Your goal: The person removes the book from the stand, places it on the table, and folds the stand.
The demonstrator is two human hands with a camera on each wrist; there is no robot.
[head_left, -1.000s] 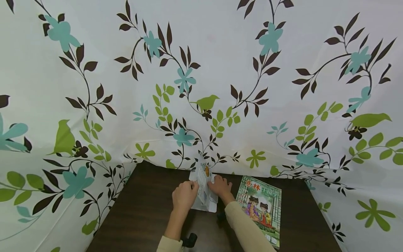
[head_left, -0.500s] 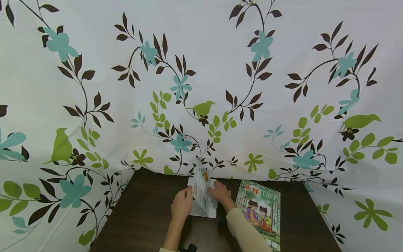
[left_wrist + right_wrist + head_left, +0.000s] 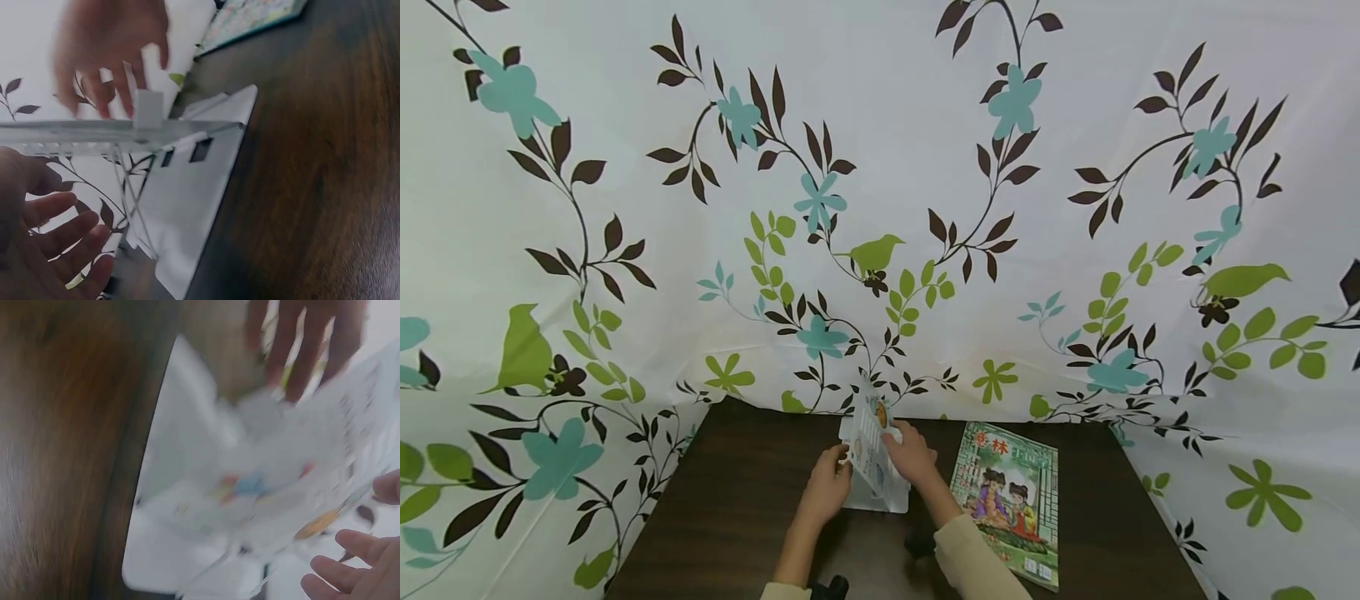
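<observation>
A white stand [image 3: 891, 500] with a flat base is on the dark table. From it rises a thin panel [image 3: 867, 454] printed with text and small pictures. In the left wrist view the base [image 3: 187, 206] shows dark rectangular slots and thin wires running up from it. My left hand [image 3: 826, 485] is at the panel's left side, fingers loosely bent and spread. My right hand [image 3: 913, 457] is on the other side, fingertips right at the panel's upper edge. In the right wrist view its fingers [image 3: 337, 569] are spread apart beside the panel, with the thumb close to the edge.
A green illustrated magazine [image 3: 1009, 504] lies to the right of the stand on the dark wooden table [image 3: 737, 500]. Behind hangs a white cloth [image 3: 925, 150] with leaves, flowers and birds, close to the table's back edge.
My left hand has loosened from a closer curl and moved down a little beside the panel. My right hand has shifted up toward the panel's upper edge. The head view has shifted slightly.
</observation>
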